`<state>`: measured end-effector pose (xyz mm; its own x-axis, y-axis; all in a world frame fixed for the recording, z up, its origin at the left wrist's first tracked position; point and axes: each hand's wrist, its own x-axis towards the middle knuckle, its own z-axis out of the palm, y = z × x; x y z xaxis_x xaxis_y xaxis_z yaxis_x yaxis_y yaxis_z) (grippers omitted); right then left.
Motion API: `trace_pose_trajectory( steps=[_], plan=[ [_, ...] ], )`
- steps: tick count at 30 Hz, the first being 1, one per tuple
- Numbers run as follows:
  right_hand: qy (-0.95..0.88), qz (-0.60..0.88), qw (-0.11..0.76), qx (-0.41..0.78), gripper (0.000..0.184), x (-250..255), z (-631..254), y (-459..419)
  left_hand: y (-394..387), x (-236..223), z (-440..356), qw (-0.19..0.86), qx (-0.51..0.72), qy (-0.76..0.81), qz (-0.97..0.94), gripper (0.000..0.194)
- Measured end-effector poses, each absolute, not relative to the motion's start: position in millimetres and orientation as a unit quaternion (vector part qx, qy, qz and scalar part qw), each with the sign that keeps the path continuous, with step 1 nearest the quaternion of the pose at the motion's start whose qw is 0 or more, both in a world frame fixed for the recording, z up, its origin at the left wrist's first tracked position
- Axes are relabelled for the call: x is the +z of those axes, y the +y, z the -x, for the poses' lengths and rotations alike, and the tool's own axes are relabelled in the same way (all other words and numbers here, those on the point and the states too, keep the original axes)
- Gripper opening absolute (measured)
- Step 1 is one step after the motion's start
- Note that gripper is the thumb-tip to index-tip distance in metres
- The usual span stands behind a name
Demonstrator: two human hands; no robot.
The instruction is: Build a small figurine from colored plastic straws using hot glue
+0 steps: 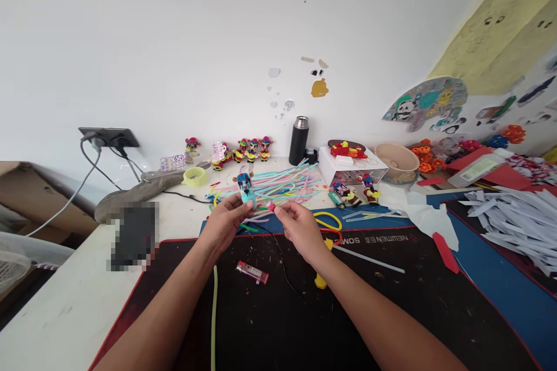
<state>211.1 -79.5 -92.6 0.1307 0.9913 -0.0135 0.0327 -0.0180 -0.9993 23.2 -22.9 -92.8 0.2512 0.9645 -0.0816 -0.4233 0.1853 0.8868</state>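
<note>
Small figurine in the left hand, pink piece in the right, over the desk.
Nearest, a pink lighter [252, 273] lay on the black mat [261, 330], the yellow tool [321, 282] by the right forearm. Beyond them, the left hand [221, 223] held the figurine [245, 185] upright, fingers clamped on its pale-blue lower part; the right hand's fingers pinched the pink piece [271, 207] just beside it, apart. Good handling probably meant a light, steady left grip, an edge-only right pinch, and forearms off the tool. Behind, coloured strips [282, 182] covered the desk [56, 307].
</note>
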Motion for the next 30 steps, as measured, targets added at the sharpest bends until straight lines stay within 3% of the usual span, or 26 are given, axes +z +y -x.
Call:
trace_pose_trajectory(
  steps=[9,30],
  plan=[
    [-0.548,0.612,0.46,0.339,0.025,-73,-206,-63,-35,-107,-27,0.638,0.514,0.364,-0.443,0.041],
    [-0.629,0.626,0.374,0.269,0.015,-57,-196,-46,-27,-110,-26,0.646,0.512,0.386,-0.414,0.045]
  ],
)
